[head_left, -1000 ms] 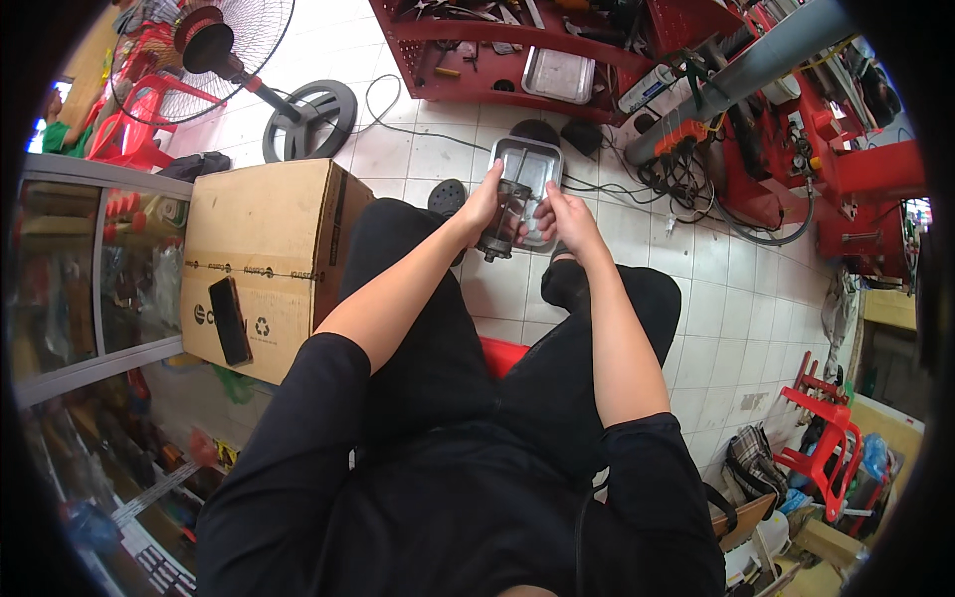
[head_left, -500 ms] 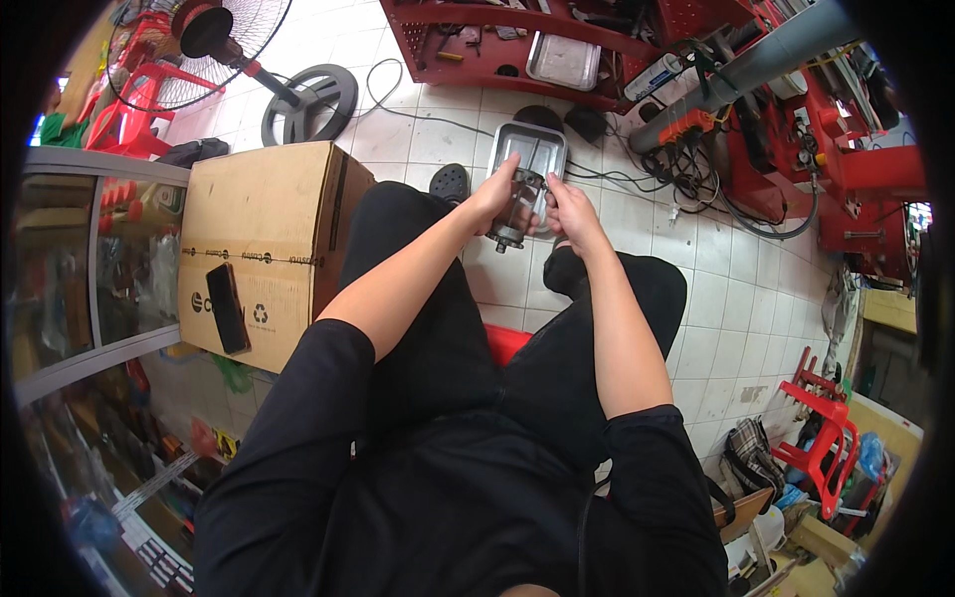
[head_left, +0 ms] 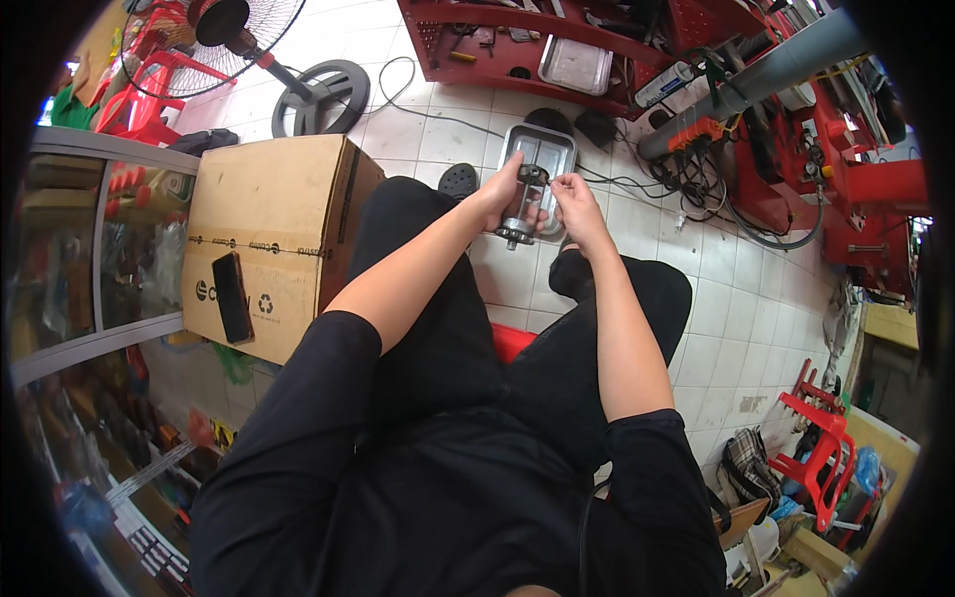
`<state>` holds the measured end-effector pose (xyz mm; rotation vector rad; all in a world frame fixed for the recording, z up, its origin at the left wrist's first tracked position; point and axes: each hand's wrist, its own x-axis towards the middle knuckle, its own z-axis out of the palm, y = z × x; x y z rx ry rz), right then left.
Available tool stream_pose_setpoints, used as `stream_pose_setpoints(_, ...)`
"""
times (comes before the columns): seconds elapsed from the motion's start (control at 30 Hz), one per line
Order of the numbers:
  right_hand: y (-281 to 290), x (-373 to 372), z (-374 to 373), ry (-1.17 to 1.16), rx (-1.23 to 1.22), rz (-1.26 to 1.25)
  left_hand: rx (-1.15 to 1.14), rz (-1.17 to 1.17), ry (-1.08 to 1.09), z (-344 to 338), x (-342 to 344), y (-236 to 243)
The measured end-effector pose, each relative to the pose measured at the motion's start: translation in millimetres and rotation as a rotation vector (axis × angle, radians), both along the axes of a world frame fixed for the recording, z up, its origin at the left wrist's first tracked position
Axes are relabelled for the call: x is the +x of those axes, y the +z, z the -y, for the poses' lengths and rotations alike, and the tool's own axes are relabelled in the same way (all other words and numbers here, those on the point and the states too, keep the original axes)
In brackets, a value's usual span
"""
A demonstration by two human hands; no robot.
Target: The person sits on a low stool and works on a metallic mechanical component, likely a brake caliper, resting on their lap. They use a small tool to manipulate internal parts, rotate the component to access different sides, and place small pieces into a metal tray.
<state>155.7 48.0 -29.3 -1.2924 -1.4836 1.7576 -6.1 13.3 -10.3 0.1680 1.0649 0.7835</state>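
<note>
My left hand is wrapped round a cylindrical metal part. This part has a dark upper end, a shiny middle and a lower end cap with a small stub; it looks like a small motor, but its exact kind is unclear. My right hand is closed in a pinch by the upper right side of the part. What the right fingertips hold, if anything, is too small to make out. Beneath and beyond both hands, a silver metal tray lies on the floor, partly hidden by them.
A cardboard box with a phone on it stands at my left, beside a glass cabinet. Ahead are a fan and a red tool cart. Cables trail over the floor towards red machinery.
The right hand has drawn slightly up along the part's side, its fingers now bunched more tightly. The left hand keeps its hold. The whole view has shifted a little.
</note>
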Motion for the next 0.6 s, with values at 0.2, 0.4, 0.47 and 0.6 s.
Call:
stream_pose_setpoints(0.2,13.0,4.0,-0.9,-0.047,-0.156,0.063,0.029,-0.022,-0.079,-1.2,1.7,-5.1)
stream_pose_setpoints(0.4,6.9,7.4,-3.4,0.005,-0.171,0.002,0.105,-0.010,-0.116,0.1,2.1,-12.4)
stream_pose_setpoints(0.47,11.9,6.8,-3.3,-0.016,-0.196,0.003,0.092,-0.034,-0.111,1.1,1.8,-11.6)
stream_pose_setpoints(0.6,20.2,9.2,-5.3,-0.016,-0.213,0.106,0.060,-0.072,-0.077,1.4,5.0,1.2)
